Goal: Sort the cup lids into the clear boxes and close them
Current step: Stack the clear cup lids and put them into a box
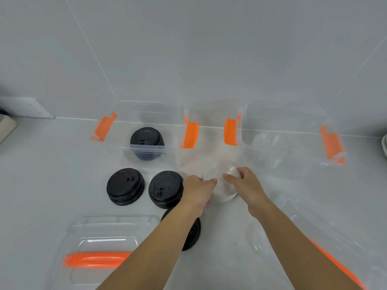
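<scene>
Hands meet over the pale tabletop [52, 174] between 2 open clear boxes; the left hand [198, 190] and the right hand [244, 182] both have their fingers curled onto a stack of clear domed lids [222, 181], the left gripping its near-left edge and the right its far-right side; how many lids are in that stack is hard to tell, since the plastic is transparent and blurred. The left clear box [150, 147], with orange latches at each end, stands against the wall and holds a stack of black lids [146, 141]; the right clear box [282, 149], likewise orange-latched, holds clear lids [266, 143]. On the tabletop in front of the left box lie 2 stacks of black lids side by side, one [125, 185] to the left and one [165, 188] just beside the left hand; a 3rd black stack [193, 233] lies nearer, partly hidden under the left forearm. A clear box cover with an orange handle [98, 243] lies flat at the near left; a 2nd cover [335, 237] lies at the near right under the right forearm, with another clear lid [258, 239] beside it.
</scene>
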Demonstrator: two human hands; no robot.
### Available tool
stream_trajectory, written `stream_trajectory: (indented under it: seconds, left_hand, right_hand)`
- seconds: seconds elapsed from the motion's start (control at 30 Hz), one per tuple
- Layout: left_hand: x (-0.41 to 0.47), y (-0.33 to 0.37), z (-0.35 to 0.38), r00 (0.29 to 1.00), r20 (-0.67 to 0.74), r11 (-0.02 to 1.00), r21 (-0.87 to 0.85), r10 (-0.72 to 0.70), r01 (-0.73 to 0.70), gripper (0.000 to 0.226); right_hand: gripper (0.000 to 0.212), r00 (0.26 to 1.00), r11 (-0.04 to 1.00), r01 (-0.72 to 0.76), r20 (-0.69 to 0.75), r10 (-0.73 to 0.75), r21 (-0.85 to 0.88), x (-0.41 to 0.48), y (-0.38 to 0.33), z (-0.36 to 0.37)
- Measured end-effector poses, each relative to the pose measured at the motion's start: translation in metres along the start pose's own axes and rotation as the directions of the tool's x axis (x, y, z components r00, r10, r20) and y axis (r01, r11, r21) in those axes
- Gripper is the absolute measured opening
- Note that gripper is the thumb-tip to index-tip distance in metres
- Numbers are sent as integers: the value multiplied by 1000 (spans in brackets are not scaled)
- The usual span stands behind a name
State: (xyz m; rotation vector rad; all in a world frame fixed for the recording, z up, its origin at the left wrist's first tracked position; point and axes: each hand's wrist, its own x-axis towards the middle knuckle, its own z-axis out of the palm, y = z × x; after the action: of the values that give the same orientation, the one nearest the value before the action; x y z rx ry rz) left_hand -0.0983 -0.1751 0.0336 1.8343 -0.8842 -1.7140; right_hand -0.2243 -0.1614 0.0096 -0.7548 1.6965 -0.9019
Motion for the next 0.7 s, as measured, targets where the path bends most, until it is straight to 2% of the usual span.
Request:
stream_trajectory:
  seconds: [0.13,0.23,0.37,0.5,0.7]
  left_hand:
    - [1,1,0,1000,-21,1000,-12,-20,20,19]
    - [1,4,-2,999,3,998,-51,-32,32,47]
    - [2,6,-6,997,34,997,-42,-62,63,51]
    - [4,6,-8,996,41,996,-52,-76,78,29]
    - [7,8,-11,989,62,984,-106,-138,144,8]
  right_hand:
    - [28,1000,999,-14,-2,14,-32,0,1,3]
    - [30,1000,999,-29,8,29,-30,1,0,4]
    - [34,999,998,-51,9,52,-24,4,0,5]
    - [48,996,995,-92,14,92,-41,10,1,9]
    - [77,995,990,-98,-14,97,-106,11,0,16]
